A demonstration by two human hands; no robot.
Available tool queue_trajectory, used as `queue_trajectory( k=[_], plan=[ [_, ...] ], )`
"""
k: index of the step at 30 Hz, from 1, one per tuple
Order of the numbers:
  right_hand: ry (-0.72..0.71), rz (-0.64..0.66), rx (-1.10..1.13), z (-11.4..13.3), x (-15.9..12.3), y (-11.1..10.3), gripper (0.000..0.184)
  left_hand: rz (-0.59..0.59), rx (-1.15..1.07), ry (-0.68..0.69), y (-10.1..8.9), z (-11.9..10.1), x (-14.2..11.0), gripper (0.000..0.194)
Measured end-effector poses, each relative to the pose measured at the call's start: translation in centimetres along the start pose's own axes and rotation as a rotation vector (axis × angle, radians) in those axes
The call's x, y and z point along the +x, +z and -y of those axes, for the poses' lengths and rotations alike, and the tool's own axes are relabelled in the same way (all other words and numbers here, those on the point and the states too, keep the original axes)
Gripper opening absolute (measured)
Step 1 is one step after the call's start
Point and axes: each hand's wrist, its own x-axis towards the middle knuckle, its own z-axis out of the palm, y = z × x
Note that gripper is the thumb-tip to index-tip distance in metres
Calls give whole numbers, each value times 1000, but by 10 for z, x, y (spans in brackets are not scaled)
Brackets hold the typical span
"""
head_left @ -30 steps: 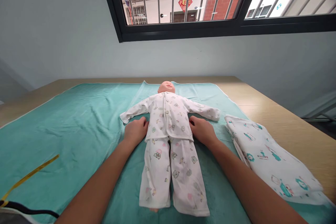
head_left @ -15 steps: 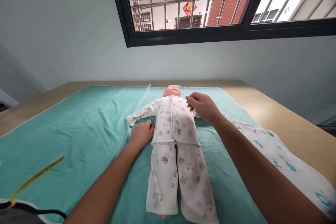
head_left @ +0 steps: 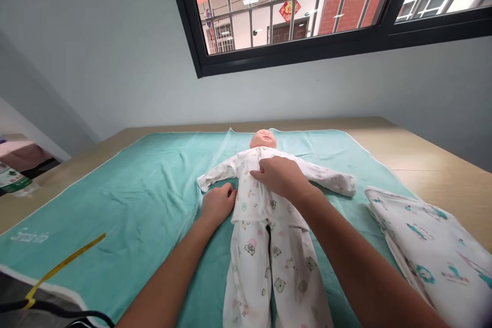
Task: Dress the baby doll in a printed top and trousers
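Observation:
A baby doll [head_left: 263, 138] lies on its back on a green cloth [head_left: 154, 200], its head toward the wall and its arms spread. It wears a white patterned shirt [head_left: 249, 205] and matching trousers [head_left: 246, 277]. My left hand [head_left: 218, 206] rests on the cloth, fingers curled, against the shirt's side below the doll's arm; whatever is under its fingers is hidden. Over the shirt's chest is my right hand [head_left: 280, 178], fingers bent inward and one pointing left, with nothing visible in it. Whether it touches the fabric I cannot tell.
A folded white patterned cloth [head_left: 434, 246] lies at the right. At the lower left are a yellow strip [head_left: 69, 260] and a black cable [head_left: 57, 311]. The wooden table [head_left: 418, 159] meets the wall under a barred window [head_left: 292, 51]. A plastic package [head_left: 15, 182] shows at far left.
My right hand has moved from beside the doll's shoulder, left and down over its chest, uncovering the sleeve on that side. My left hand stays by the shirt. The camera view has shifted and tilted.

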Motion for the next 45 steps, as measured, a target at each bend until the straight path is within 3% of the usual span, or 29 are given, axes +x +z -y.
queue_trajectory(
  k=[2, 6, 10, 12, 15, 20, 22, 27, 36, 42, 45],
  plan=[
    [-12, -19, 14, -2, 0, 3, 35, -52, -97, -16, -2, 0, 1, 32],
    [0, -38, 108, -8, 2, 5, 42, -265, -365, -22, -22, -15, 12, 30],
    [111, -210, 328, -19, 15, 8, 35, -354, -580, 52, -43, -48, 39, 16],
    [194, -274, 390, -24, 26, 9, 25, -323, -654, 78, -48, -63, 56, 19],
    [261, -227, 333, -26, 44, 6, 18, -257, -757, 94, -45, -78, 81, 18],
    [293, -105, 201, -21, 61, 7, 31, -154, -955, 103, -31, -91, 108, 24],
    [281, -99, 193, -21, 65, 10, 27, -127, -1009, 95, -24, -93, 114, 25],
    [211, -47, 233, -29, 70, 8, 16, -97, -1067, 94, -15, -93, 115, 21],
    [151, 28, 412, -49, 72, 6, 32, -60, -1079, 97, -22, -93, 107, 19],
    [143, 128, 643, -63, 71, 6, 38, 103, -1119, 203, -34, -90, 97, 44],
    [167, 154, 762, -65, 69, 7, 37, 156, -1072, 232, -41, -88, 92, 46]
  ],
)
